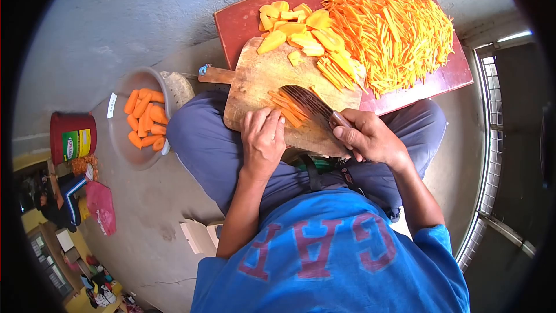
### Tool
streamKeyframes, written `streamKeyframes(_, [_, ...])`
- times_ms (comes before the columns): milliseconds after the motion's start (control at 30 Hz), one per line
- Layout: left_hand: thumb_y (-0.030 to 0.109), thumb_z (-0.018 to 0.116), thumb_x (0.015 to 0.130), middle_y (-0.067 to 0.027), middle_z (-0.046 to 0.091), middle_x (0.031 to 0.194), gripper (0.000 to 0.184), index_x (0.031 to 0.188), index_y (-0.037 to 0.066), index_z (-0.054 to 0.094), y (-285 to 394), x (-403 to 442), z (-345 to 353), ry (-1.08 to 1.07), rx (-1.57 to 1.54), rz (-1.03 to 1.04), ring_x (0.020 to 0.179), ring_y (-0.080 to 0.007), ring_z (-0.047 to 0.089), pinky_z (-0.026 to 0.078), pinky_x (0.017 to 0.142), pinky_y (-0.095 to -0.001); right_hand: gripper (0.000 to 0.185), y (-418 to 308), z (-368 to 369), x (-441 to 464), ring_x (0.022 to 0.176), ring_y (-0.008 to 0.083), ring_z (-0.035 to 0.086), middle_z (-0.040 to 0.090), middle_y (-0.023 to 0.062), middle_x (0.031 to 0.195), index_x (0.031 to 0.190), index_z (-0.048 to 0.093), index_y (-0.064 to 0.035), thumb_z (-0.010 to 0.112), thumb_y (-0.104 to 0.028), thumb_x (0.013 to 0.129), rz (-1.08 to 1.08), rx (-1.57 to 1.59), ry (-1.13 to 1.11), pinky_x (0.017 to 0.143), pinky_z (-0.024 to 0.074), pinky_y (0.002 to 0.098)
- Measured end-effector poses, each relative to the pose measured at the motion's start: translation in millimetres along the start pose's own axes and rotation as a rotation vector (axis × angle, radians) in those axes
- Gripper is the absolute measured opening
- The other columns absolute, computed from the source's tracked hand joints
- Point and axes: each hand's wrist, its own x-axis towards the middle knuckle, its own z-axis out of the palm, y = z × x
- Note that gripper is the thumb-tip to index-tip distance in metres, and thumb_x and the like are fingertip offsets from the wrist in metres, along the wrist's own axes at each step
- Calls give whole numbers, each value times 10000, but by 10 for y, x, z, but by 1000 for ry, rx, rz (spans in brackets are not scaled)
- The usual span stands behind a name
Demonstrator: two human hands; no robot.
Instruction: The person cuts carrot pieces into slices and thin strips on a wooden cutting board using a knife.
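Observation:
My right hand (pixel 370 137) is wrapped round the dark handle of a kitchen knife (pixel 308 102). Its broad dark blade lies low over the wooden cutting board (pixel 252 84), beside a small bunch of carrot strips (pixel 289 108). With bent fingers, my left hand (pixel 263 140) presses on the near left end of that bunch. The board rests across my lap, its handle pointing left. Sliced carrot pieces (pixel 315 42) lie along the board's far edge, next to a large heap of thin carrot shreds (pixel 394 35).
A red tabletop (pixel 237 14) carries the heap behind the board. To my left stands a plastic basin (pixel 121 133) with several peeled carrots (pixel 145 117). A red bucket (pixel 72 138), a pink bag (pixel 101 207) and another person (pixel 61 197) are farther left. An open cardboard box (pixel 198 236) lies nearby.

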Motion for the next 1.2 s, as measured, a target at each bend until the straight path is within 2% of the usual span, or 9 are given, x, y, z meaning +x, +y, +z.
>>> streamKeyframes(100, [27, 869, 920, -159, 768, 1168, 256, 1166, -16, 813, 69, 57, 0, 21, -25, -3, 1047, -383, 701, 549, 971, -501, 349, -1, 101, -17, 763, 165, 646, 664, 104, 833, 1215, 687, 64, 733, -276, 1146, -241, -289, 121, 706, 555, 388])
streamKeyframes(267, [0, 850, 943, -151, 769, 1067, 222, 1159, -18, 802, 34, 3, 32, 172, -96, -24, 986, -376, 717, 560, 934, -496, 331, -120, 356, -121, 939, 502, 718, 730, 305, 1024, 1286, 691, 74, 736, -205, 1115, -286, -346, 155, 876, 595, 483])
streamKeyframes(433, [-47, 808, 1006, -113, 776, 989, 127, 1133, -59, 798, 69, 35, -115, 274, -255, -223, 903, -206, 744, 593, 847, -338, 330, -53, 454, 2, 972, 414, 769, 765, 282, 1064, 1318, 715, 70, 765, -161, 1087, -298, -271, 81, 882, 609, 456])
streamKeyframes(533, [-23, 834, 987, -109, 782, 962, 138, 1122, -33, 809, 63, 43, -133, 255, -365, -300, 852, -218, 736, 593, 805, -348, 341, -51, 261, 100, 958, 356, 780, 782, 261, 1035, 1317, 724, 66, 735, -209, 1117, -238, -317, 95, 877, 604, 452])
streamKeyframes(600, [-17, 841, 987, -94, 775, 939, 127, 1108, -41, 812, 7, 30, -106, 230, -445, -355, 847, -184, 728, 586, 805, -333, 329, -47, 46, 142, 1012, 498, 772, 776, 316, 1057, 1288, 739, 54, 735, -218, 1104, -216, -348, 172, 886, 605, 532])
streamKeyframes(767, [6, 855, 977, -116, 773, 931, 145, 1104, -48, 809, -54, 227, -156, 18, -578, -484, 845, -205, 741, 591, 813, -343, 317, 41, -505, 147, 929, 465, 772, 751, 309, 992, 1239, 747, 35, 749, -245, 1089, -162, -423, 232, 823, 588, 517])
streamKeyframes(867, [40, 867, 964, -141, 764, 926, 170, 1100, -40, 805, -100, 590, -197, -127, -373, -231, 843, -239, 752, 599, 826, -354, 308, -9, -580, 156, 889, 475, 761, 751, 292, 965, 1194, 748, 33, 766, -250, 1075, -219, -476, 308, 792, 583, 520])
streamKeyframes(1033, [67, 836, 973, -192, 778, 1136, 210, 1153, -33, 799, -297, 1382, 27, -241, -238, -23, 1102, -391, 754, 593, 995, -465, 270, -37, -387, 32, 897, 511, 746, 737, 286, 916, 1185, 708, 7, 771, -221, 1054, -278, -591, 360, 791, 596, 556])
streamKeyframes(1200, [33, 821, 970, -174, 761, 1226, 274, 1237, -22, 798, -319, 1954, 332, -306, -251, 124, 1195, -362, 728, 579, 1044, -432, 257, 113, -202, 33, 821, 465, 740, 710, 299, 899, 1169, 720, 22, 793, -183, 1031, -349, -345, 217, 741, 593, 502])
